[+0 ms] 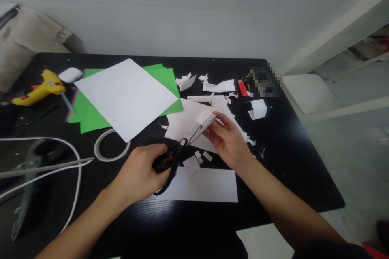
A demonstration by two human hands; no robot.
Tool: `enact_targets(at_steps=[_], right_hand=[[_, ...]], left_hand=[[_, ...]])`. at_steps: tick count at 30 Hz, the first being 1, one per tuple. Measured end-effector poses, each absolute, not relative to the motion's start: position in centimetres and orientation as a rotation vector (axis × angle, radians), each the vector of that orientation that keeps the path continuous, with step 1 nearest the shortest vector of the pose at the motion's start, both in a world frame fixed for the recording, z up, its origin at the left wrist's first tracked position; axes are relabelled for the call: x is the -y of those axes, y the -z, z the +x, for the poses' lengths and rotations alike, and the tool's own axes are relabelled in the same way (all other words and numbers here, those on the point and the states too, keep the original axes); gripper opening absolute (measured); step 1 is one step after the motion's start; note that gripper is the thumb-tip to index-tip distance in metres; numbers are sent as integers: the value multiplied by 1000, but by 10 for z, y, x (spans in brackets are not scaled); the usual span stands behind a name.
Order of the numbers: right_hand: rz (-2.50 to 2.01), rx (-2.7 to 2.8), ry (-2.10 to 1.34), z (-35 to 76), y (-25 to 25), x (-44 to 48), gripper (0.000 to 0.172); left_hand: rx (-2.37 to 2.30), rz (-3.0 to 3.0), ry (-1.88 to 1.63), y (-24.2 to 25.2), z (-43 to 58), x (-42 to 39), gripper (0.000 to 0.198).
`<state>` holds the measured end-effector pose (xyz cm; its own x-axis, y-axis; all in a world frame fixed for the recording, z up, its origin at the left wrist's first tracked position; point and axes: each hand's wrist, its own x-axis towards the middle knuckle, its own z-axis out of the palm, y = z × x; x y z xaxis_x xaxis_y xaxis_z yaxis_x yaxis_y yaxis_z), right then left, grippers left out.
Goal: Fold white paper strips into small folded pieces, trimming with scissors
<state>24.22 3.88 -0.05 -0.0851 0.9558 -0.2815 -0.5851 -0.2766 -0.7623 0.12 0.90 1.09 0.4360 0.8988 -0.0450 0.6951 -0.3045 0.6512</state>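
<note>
My left hand [142,172] is closed round the black handles of a pair of scissors [178,153]. The blades point up and right, and their tips meet a small folded white paper piece [205,118]. My right hand [227,137] pinches that piece from the right, just above the black table [288,162]. Under both hands lie white sheets, one strip [206,186] near the front edge and small offcuts [202,156] between my hands.
A large white sheet [127,97] lies over green paper [88,115]. A yellow glue gun [39,89] and a white case [70,74] sit at far left. White cable [111,156], paper scraps [212,85], a red lighter [242,88], a folded paper [258,109].
</note>
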Motion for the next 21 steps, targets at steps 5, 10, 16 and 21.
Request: enact_targets(at_steps=[5, 10, 16, 21], right_hand=[[-918, 580, -1671, 240, -1, -38, 24], [-889, 587, -1689, 238, -1, -37, 23], [-910, 607, -1691, 238, 2, -35, 22], [-911, 606, -1697, 238, 1, -36, 23]], left_hand=[[-1334, 2100, -442, -10, 2, -9, 28], [-1324, 2110, -454, -9, 3, -9, 28], [-1318, 2097, -457, -8, 3, -8, 28], [-1299, 2108, -443, -8, 2, -8, 28]])
